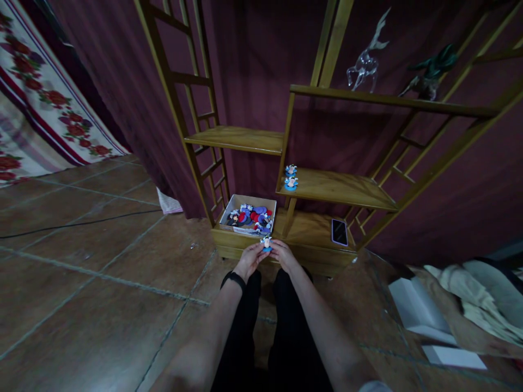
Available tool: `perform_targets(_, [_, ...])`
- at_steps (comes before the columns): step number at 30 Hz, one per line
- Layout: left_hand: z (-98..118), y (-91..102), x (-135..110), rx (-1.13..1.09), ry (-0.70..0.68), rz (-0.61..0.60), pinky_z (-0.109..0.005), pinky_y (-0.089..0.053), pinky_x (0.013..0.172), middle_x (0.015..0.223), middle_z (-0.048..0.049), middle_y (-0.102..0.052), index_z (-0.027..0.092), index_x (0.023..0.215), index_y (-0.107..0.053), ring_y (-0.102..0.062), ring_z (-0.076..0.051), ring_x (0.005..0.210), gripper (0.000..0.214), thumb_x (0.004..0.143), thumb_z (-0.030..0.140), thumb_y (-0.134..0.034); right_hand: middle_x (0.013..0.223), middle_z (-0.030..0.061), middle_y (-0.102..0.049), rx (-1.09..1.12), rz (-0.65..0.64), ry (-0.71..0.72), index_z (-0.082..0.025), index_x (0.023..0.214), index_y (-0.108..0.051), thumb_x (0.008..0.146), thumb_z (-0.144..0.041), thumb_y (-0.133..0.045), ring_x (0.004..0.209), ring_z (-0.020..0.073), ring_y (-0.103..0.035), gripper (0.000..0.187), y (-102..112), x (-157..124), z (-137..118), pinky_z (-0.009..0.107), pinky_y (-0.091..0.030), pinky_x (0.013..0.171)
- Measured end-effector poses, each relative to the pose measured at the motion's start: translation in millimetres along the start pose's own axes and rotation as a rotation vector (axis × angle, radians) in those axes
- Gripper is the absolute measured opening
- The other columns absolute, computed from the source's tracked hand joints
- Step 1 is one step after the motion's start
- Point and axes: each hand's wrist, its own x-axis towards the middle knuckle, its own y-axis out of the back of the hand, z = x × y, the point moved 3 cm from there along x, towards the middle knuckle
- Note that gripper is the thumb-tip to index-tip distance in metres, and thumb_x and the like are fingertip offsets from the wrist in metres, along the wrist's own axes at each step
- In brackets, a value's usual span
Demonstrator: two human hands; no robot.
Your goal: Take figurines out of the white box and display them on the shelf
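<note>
Between my two hands is a small toy figurine (pixel 267 243) with a white top and a round blue base. My left hand (pixel 250 258) has its fingers closed on the figurine's left side, and my right hand (pixel 283 253) grips its right side. Just beyond them, an open cardboard box (pixel 241 231) holds several figurines with red, purple and dark bases. Two similar blue-based figurines, a front one (pixel 291 184) and a rear one (pixel 291 170), stand upright at the left end of the middle shelf (pixel 339 188).
A phone (pixel 339 232) lies on the lower wooden cabinet top (pixel 312 226). Above, a clear glass deer (pixel 365 65) and a dark green figure (pixel 431 71) stand on the upper shelf (pixel 392 100). White boxes (pixel 420 310) sit on the floor to the right; a black cable (pixel 81 224) crosses the left tiles.
</note>
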Motion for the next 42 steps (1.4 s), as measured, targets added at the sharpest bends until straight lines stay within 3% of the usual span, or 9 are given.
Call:
perform_targets(11, [1.3, 3.6, 3.8, -0.059, 0.027, 0.021, -0.018, -0.055, 0.064, 0.070, -0.0077, -0.067, 0.007, 0.076, -0.066, -0.064, -0.010, 0.062, 0.006, 0.079, 0.009, -0.060, 0.076, 0.0000, -0.068, 0.031, 0.052, -0.037, -0.021, 0.084, -0.065, 0.060, -0.037, -0.073, 0.066, 0.0119, -0.060, 0.030, -3.2, -3.3, 1.4, 0.027, -0.048, 0.069])
perform_targets(26, [0.6, 7.0, 3.2, -0.063, 0.015, -0.008, -0.025, -0.056, 0.071, 0.076, -0.0103, -0.068, 0.006, 0.078, -0.066, -0.066, -0.015, 0.070, 0.005, 0.075, 0.005, -0.062, 0.082, 0.0012, -0.069, -0.001, 0.015, -0.022, -0.022, 0.085, -0.065, 0.062, -0.034, -0.071, 0.072, 0.0135, -0.061, 0.027, 3.0, 2.1, 5.7, 0.027, -0.046, 0.070])
perform_targets(30, [0.3, 8.2, 3.8, -0.056, -0.004, -0.014, -0.026, -0.055, 0.070, 0.076, -0.0094, -0.068, 0.008, 0.081, -0.065, -0.066, -0.015, 0.070, 0.008, 0.074, 0.006, -0.065, 0.090, 0.0026, -0.069, -0.038, -0.030, 0.019, -0.023, 0.092, -0.066, 0.064, -0.037, -0.070, 0.079, 0.0148, -0.062, 0.031, 4.7, 2.1, 5.5, 0.029, -0.046, 0.074])
perform_targets(34, [0.5, 8.6, 3.4, -0.054, -0.073, 0.026, -0.022, -0.054, 0.067, 0.077, -0.0061, -0.068, 0.011, 0.087, -0.064, -0.065, -0.012, 0.068, 0.021, 0.069, 0.004, -0.069, 0.098, 0.0024, -0.067, -0.074, 0.015, 0.098, -0.026, 0.098, -0.065, 0.061, -0.036, -0.072, 0.086, 0.0172, -0.061, 0.039, 8.1, 6.1, 7.6, 0.030, -0.045, 0.076])
perform_targets(38, [0.1, 8.3, 2.5, -0.056, -0.131, 0.067, -0.022, -0.052, 0.069, 0.075, -0.0027, -0.068, 0.015, 0.092, -0.062, -0.064, -0.010, 0.067, 0.033, 0.063, 0.002, -0.072, 0.096, 0.0026, -0.067, -0.087, -0.006, 0.149, -0.025, 0.098, -0.064, 0.059, -0.033, -0.073, 0.089, 0.0188, -0.060, 0.041, 6.0, 10.1, 11.1, 0.032, -0.045, 0.078])
perform_targets(42, [1.9, 7.0, 0.9, -0.062, -0.186, 0.027, -0.021, -0.049, 0.070, 0.081, -0.0037, -0.069, 0.015, 0.092, -0.063, -0.064, -0.011, 0.072, 0.038, 0.058, 0.002, -0.074, 0.095, 0.0019, -0.067, -0.081, -0.040, 0.210, -0.025, 0.102, -0.063, 0.060, -0.030, -0.072, 0.086, 0.0175, -0.060, 0.044, 2.4, 9.9, 12.0, 0.032, -0.045, 0.081])
